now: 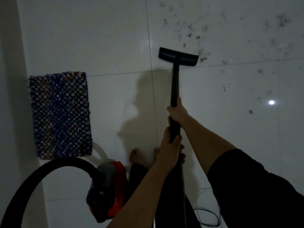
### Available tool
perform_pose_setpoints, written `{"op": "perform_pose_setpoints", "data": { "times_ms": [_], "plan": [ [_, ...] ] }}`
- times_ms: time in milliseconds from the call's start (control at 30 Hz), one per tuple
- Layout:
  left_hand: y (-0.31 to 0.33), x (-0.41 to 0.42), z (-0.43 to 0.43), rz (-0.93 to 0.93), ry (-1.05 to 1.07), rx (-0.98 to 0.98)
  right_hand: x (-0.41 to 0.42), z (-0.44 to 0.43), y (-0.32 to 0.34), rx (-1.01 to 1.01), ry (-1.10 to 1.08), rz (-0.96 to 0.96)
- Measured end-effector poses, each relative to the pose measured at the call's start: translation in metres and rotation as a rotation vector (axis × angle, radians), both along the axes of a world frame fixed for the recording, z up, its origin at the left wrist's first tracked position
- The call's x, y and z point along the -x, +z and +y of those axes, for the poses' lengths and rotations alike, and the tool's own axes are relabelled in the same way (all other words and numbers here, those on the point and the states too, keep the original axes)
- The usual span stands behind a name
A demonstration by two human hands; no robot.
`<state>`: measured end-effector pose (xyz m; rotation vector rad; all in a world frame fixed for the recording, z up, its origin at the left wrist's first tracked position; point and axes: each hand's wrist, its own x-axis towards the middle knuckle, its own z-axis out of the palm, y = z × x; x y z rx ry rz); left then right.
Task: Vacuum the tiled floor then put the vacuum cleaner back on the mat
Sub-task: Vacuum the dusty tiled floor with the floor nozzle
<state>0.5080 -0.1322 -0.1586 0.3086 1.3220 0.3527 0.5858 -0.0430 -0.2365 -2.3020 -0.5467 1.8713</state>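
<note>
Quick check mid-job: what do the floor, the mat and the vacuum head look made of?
Floor: glazed tile, probably ceramic; glossy, with a reflected light spot and thin joint lines. Mat: woven yarn or cloth, matte, with a knobbly blue-and-white check. Vacuum head: likely matte black plastic, though the dim light leaves that open.

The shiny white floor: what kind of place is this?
Probably a dim room in someone's home: a glossy white tiled floor strewn with dark fluff, a woven blue-and-white checked mat beside the wall, and a red-and-grey canister vacuum cleaner with a black hose.
</note>
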Motion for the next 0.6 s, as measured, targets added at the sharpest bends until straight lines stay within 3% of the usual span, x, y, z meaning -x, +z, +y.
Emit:
{"op": "perform_pose_setpoints", "data": {
  "times_ms": [600],
  "plan": [
    [-0.025,0.044,0.099,-0.001,0.052,-0.01,0.048,0.109,-0.022,-0.044,0.054,-0.009]
  ]
}}
